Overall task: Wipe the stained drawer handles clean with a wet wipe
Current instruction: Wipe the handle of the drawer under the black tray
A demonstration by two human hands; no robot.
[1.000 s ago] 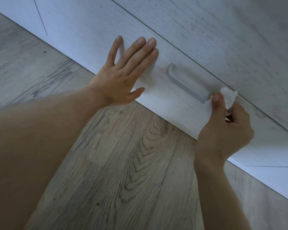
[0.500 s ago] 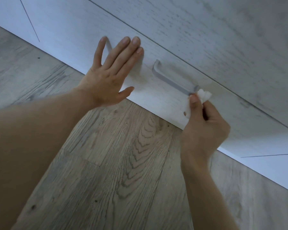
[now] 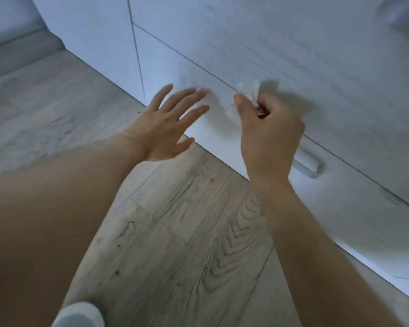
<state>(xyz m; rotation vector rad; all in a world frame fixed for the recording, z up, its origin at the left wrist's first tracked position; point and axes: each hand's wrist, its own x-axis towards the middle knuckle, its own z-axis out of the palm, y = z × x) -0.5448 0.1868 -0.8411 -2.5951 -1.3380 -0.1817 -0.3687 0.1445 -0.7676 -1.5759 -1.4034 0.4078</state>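
The right hand (image 3: 267, 128) pinches a wipe (image 3: 250, 90), just above the handle (image 3: 307, 166), which slants down-right past its wrist. The left hand (image 3: 168, 121), fingers spread, lies farther from it by the drawer (image 3: 175, 67).

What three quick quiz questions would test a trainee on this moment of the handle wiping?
1. True or false: the right hand pinches the wipe.
2. The left hand is: A) flat-fingered by the drawer front, B) gripping the handle, C) holding a second wipe.
3. Fill in: the handle shows just past the right ____.

Key: 1 true; 2 A; 3 wrist.
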